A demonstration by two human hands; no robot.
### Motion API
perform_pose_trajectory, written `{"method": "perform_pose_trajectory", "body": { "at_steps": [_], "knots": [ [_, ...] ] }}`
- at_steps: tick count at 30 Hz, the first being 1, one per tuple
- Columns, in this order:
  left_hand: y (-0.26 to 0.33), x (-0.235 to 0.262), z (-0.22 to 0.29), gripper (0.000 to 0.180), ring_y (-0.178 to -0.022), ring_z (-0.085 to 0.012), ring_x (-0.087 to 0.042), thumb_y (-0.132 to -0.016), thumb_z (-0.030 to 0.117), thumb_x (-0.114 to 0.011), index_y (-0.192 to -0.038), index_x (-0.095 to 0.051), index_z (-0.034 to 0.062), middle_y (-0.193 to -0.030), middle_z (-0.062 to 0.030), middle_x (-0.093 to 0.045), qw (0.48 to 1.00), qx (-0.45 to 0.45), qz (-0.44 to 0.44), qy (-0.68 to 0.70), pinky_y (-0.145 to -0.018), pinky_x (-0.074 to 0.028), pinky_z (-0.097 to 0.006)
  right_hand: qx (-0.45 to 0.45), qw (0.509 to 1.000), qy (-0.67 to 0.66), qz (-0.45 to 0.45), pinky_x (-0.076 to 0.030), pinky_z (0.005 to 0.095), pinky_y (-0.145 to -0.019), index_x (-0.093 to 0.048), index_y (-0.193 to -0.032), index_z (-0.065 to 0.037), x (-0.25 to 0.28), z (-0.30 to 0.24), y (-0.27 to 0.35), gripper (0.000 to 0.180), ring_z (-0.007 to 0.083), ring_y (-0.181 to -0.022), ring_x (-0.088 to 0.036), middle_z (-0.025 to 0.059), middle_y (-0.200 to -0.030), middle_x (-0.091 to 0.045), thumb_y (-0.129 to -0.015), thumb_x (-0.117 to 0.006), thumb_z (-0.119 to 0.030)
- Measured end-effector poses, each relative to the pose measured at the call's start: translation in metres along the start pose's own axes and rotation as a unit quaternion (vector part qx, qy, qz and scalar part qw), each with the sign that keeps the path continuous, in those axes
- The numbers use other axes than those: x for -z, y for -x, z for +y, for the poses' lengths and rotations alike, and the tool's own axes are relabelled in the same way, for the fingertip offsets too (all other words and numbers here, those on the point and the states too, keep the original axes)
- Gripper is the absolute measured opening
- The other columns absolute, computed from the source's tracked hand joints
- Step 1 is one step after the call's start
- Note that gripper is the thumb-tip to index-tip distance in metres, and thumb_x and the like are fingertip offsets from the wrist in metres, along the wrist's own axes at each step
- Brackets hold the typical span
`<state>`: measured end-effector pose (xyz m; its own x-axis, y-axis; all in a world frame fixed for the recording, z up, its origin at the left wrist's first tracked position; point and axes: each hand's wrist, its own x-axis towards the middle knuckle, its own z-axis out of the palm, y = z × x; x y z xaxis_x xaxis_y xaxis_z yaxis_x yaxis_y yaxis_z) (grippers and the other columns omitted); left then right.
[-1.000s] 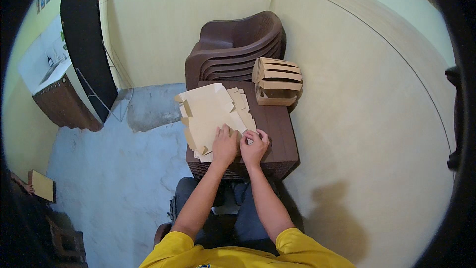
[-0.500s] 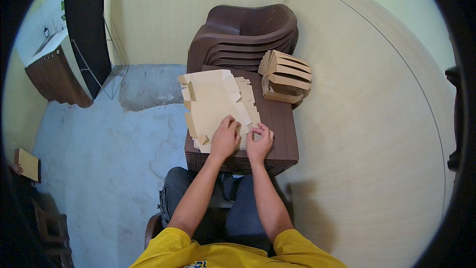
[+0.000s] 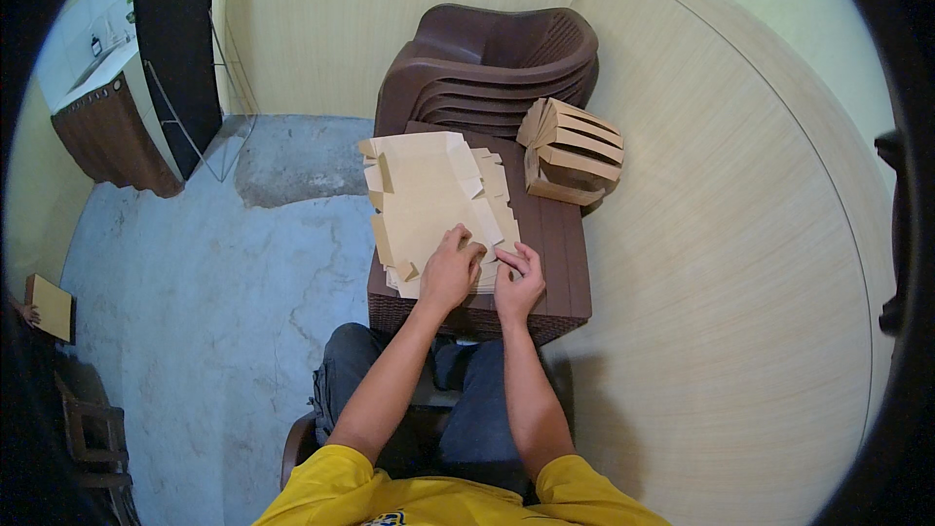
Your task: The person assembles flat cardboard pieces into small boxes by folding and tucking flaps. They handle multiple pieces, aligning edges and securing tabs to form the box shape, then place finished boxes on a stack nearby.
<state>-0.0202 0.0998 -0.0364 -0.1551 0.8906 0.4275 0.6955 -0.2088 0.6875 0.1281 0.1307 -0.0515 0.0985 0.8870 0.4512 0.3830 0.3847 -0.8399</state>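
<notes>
printed emblem (image 3: 385, 518) on yellow shirt (image 3: 477, 501), slotted cardboard carton (image 3: 577, 154), contents unclear to me, flap-edged cardboard sheet (image 3: 424, 180) on brown table (image 3: 557, 263), left hand (image 3: 449, 273) half-curled upon it, right hand (image 3: 520, 290) nearly pinched at its edge, any grip I can't tell

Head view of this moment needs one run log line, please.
left hand: on top cardboard sheet; right hand: by its edge; chairs: stacked beyond table

Centre of frame: the person's bare left hand (image 3: 450, 271), fingers bent, rests on a flat tan cardboard blank with creased flaps (image 3: 419, 185). The bare right hand (image 3: 521, 284) is at its lower-right edge, grip unclear. Upper centre: stacked brown plastic armchairs (image 3: 477, 78) behind a brown plank-topped table (image 3: 555, 253).
</notes>
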Motion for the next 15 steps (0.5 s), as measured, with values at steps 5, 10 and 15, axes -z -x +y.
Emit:
{"method": "perform_pose_trajectory", "body": {
  "at_steps": [5,10,15],
  "knots": [
    [0.0000,-0.0008,-0.0015,0.022,-0.122,-0.0395,-0.067,-0.094,0.014,-0.073,-0.115,-0.081,0.0134,-0.133,-0.0165,-0.064,1.000,0.002,-0.002,0.003,-0.101,-0.058,-0.049,-0.034,0.995,-0.098,0.001,-0.061,0.0361,-0.093,-0.058,-0.130,0.005,-0.0052,-0.0028,0.0016,0.039,0.0237,-0.099,-0.080,0.0210,-0.112,-0.081,-0.092,-0.066,0.007],
    [0.0002,-0.0044,-0.0046,0.023,-0.133,-0.0386,-0.061,-0.094,0.016,-0.075,-0.115,-0.083,0.0162,-0.134,-0.0145,-0.066,0.999,-0.014,-0.017,-0.029,-0.108,-0.055,-0.049,-0.022,0.999,0.000,0.025,-0.060,0.0376,-0.095,-0.060,-0.128,0.002,-0.0077,-0.0022,0.0019,0.038,0.0233,-0.100,-0.079,0.0166,-0.110,-0.081,-0.091,-0.067,0.006],
    [0.0019,-0.0054,-0.0053,0.021,-0.135,-0.0390,-0.060,-0.094,0.019,-0.074,-0.113,-0.085,0.0170,-0.134,-0.0149,-0.066,0.998,-0.028,-0.009,-0.050,-0.109,-0.054,-0.049,0.092,0.980,0.165,0.056,-0.054,0.0387,-0.106,-0.061,-0.127,0.001,-0.0035,-0.0015,0.0016,0.040,0.0227,-0.105,-0.076,0.0100,-0.103,-0.083,-0.089,-0.071,0.004]
  ]
}}
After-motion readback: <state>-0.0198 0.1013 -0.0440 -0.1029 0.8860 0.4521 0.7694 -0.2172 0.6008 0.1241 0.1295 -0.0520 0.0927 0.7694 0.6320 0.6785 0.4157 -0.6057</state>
